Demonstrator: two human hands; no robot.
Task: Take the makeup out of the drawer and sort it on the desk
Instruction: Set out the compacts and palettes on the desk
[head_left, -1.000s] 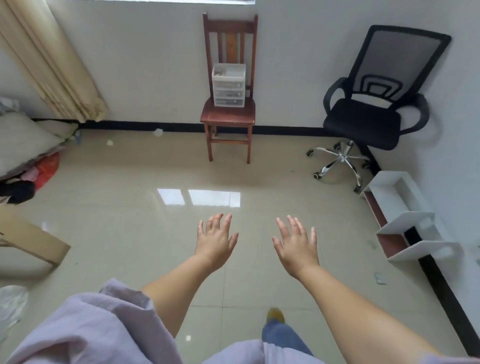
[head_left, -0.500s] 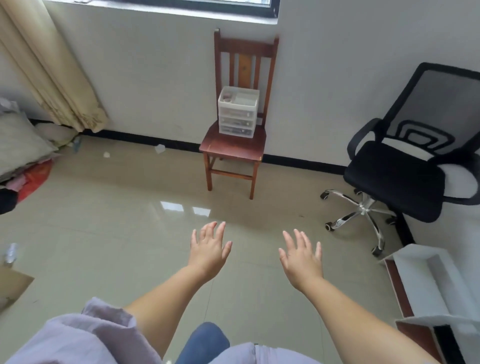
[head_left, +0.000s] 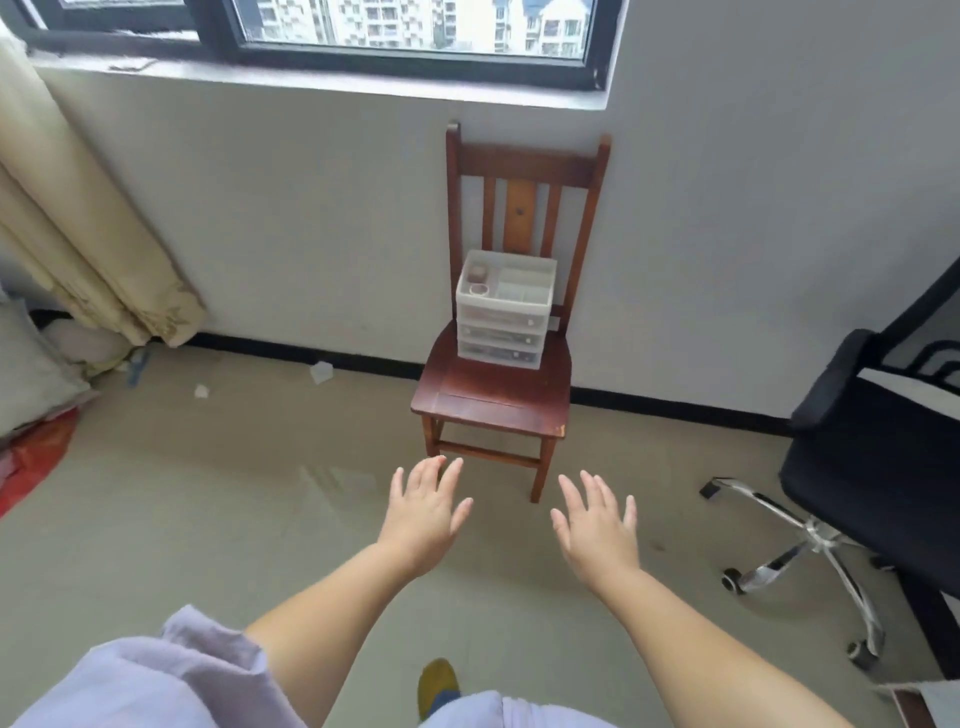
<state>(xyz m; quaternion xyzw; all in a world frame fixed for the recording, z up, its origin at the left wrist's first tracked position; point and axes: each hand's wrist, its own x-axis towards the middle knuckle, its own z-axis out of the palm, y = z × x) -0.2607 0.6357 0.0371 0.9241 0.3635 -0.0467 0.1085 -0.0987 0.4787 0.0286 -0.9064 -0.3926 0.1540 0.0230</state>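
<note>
On the wooden chair (head_left: 493, 400) sits a drawer unit (head_left: 503, 317), office chair (head_left: 878, 467) nearby; both hands (head_left: 423, 514) spread, holding nothing

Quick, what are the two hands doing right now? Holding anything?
Left hand: open, fingers spread, holding nothing.
Right hand: open, fingers spread, holding nothing.

left hand (head_left: 423, 512) and right hand (head_left: 597, 522) stretched forward, palms down, fingers spread, empty

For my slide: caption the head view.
Both open hands, left hand and right hand, reach toward drawer organizer on wooden chair.
</note>
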